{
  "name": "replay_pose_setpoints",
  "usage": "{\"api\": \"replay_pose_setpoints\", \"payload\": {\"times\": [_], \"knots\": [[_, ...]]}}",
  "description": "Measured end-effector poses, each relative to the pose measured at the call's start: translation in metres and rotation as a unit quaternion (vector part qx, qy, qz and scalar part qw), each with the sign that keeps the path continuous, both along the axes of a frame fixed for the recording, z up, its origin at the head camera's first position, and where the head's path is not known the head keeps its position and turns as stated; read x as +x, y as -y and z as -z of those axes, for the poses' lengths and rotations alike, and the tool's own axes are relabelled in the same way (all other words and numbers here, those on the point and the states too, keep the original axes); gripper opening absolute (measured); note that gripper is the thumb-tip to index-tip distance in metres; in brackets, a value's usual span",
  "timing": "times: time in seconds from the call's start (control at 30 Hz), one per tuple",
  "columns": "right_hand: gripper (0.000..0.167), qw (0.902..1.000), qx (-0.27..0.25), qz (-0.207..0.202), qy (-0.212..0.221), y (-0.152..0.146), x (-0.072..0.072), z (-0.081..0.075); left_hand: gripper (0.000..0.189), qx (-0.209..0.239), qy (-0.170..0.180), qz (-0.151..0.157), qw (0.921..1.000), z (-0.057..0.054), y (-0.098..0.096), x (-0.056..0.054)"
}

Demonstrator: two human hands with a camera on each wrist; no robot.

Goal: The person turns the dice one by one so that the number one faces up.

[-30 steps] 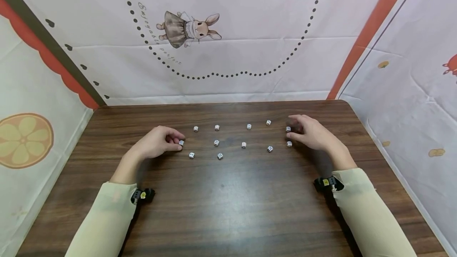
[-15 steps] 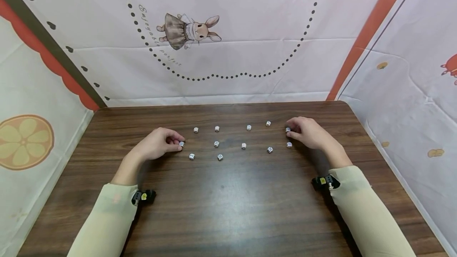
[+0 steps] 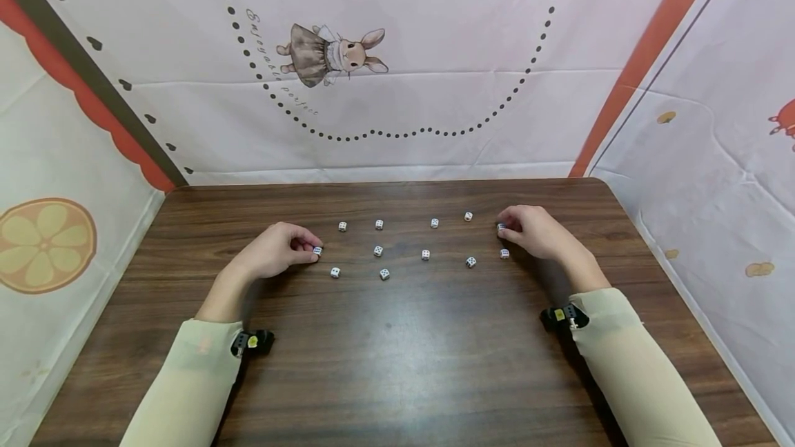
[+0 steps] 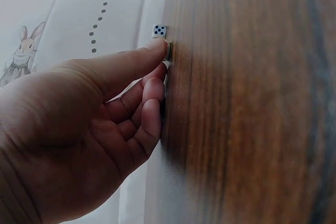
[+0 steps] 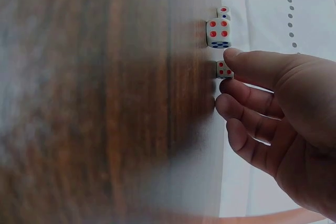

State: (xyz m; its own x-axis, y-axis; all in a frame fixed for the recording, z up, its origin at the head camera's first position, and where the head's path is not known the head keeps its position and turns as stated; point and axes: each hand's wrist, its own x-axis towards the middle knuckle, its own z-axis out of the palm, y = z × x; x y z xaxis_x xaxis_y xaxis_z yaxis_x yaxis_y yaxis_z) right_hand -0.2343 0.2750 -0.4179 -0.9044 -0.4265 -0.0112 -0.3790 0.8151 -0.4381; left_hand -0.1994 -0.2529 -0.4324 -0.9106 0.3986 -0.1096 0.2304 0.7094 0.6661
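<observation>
Several small white dice are spread over the brown table in loose rows. In the head view my left hand pinches the leftmost die between thumb and fingers; the left wrist view shows the thumb covering most of it. Across the table, my right hand has thumb and fingertips around a die at the right end. The right wrist view shows this die, with red pips, between the thumb and index finger. Just nearer to me sits another die, apart from the hand.
Between the hands lie more dice, among them one near the left hand, one in the middle and one at the back. A white printed cloth hangs behind the table and along both sides.
My right hand has shifted slightly left, its thumb and fingers closing in around the right-hand die. The left hand keeps its pinch in place. The other dice lie as before.
</observation>
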Motion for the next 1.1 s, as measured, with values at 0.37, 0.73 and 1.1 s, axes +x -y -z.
{"api": "replay_pose_setpoints", "payload": {"times": [0.37, 0.73, 1.1], "knots": [[0.019, 1.0000, -0.003, -0.003, -0.003, 0.0020, -0.0001, 0.0007, 0.015, -0.007, -0.004, -0.005, 1.0000, 0.0005, -0.0013, 0.0006], [0.011, 1.0000, -0.008, -0.004, 0.000, 0.0025, -0.0033, 0.0043, 0.016, -0.003, -0.006, -0.001, 1.0000, 0.0018, -0.0007, 0.0016], [0.009, 0.9991, -0.039, -0.002, 0.014, 0.0068, -0.0056, 0.0043, 0.015, -0.002, -0.006, -0.001, 1.0000, -0.0009, -0.0025, 0.0024]]}}
